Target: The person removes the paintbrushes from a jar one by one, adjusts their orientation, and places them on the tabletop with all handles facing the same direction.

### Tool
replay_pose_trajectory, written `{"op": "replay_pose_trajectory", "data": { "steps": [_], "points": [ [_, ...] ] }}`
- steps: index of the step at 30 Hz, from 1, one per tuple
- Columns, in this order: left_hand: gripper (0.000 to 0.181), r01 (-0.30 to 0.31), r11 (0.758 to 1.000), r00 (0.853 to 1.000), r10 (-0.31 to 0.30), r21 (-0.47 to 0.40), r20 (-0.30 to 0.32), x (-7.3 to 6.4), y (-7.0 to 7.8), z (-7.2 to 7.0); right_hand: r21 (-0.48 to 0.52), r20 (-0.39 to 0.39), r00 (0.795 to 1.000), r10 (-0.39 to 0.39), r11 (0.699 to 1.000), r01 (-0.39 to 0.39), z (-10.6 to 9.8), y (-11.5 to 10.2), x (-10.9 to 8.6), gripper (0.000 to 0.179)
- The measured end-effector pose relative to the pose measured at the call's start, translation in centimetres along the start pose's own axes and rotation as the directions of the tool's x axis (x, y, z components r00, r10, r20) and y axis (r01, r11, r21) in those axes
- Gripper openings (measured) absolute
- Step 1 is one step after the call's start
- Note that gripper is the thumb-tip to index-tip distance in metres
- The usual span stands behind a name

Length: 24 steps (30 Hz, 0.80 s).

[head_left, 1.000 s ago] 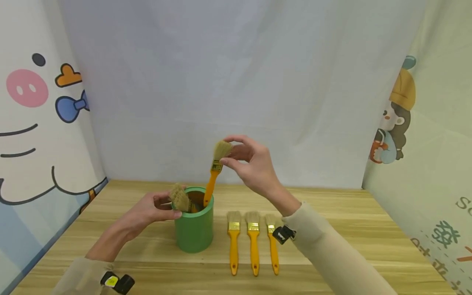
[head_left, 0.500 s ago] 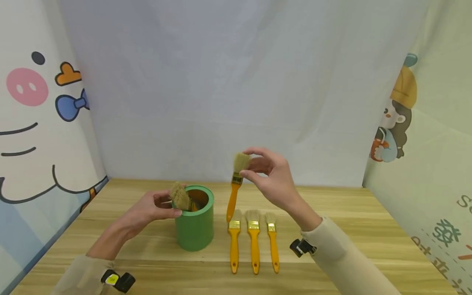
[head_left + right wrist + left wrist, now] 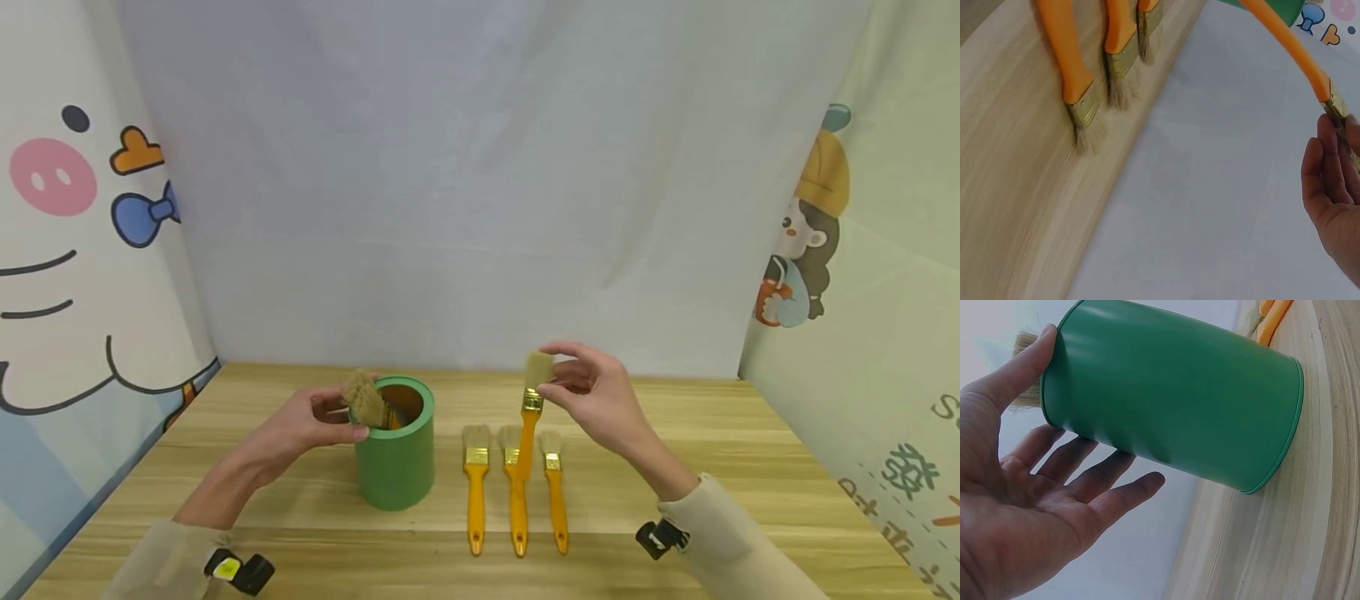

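Inside of green can [image 3: 395, 477] partly hidden, sleeves [image 3: 738, 537] cropped

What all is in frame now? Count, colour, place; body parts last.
Table: 1, pale wood, foreground
Can: 1, green, upright on table
Brush in can: 1 visible, tan bristles, leaning over rim
Held brush: 1, orange handle, tan bristles up, right of can
Table brushes: 3, orange handles, tan bristles, side by side right of can
Backdrop: 1, whitish, behind table
Cartoon hangings: 2, multicoloured, left and right sides
Wrist devices: 2, black, one per cuff
Sleeves: 2, beige, lower edge
Left hand: 1, bare, holding can's rim
Right hand: 1, bare, pinching held brush
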<state>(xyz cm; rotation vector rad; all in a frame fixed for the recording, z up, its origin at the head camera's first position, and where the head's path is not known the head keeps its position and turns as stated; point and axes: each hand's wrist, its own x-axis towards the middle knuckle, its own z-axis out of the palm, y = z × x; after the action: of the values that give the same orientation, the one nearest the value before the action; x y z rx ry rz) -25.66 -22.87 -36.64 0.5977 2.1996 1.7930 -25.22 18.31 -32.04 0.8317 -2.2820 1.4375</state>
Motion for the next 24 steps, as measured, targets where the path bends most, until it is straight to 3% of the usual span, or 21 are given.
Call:
{"op": "replay_pose_trajectory", "data": {
  "steps": [9,18,24],
  "points": [
    [0.076,0.006,1.000,1.000,-0.006,0.002,-0.003,-0.1,0.1,0.0,-0.016,0.018,0.992,0.122,0.992,-0.122,-1.9,1.5,-1.6,0.042],
    [0.077,0.005,1.000,1.000,-0.005,0.002,-0.008,-0.3,0.1,0.0,-0.023,0.039,0.980,0.197,0.980,-0.196,-3.4,2.9,-2.9,0.046],
    [0.077,0.012,1.000,1.000,-0.012,-0.003,-0.011,-0.3,0.1,0.0,0.008,0.091,0.960,0.263,0.964,-0.265,-4.3,3.9,-3.7,0.050]
  ]
}}
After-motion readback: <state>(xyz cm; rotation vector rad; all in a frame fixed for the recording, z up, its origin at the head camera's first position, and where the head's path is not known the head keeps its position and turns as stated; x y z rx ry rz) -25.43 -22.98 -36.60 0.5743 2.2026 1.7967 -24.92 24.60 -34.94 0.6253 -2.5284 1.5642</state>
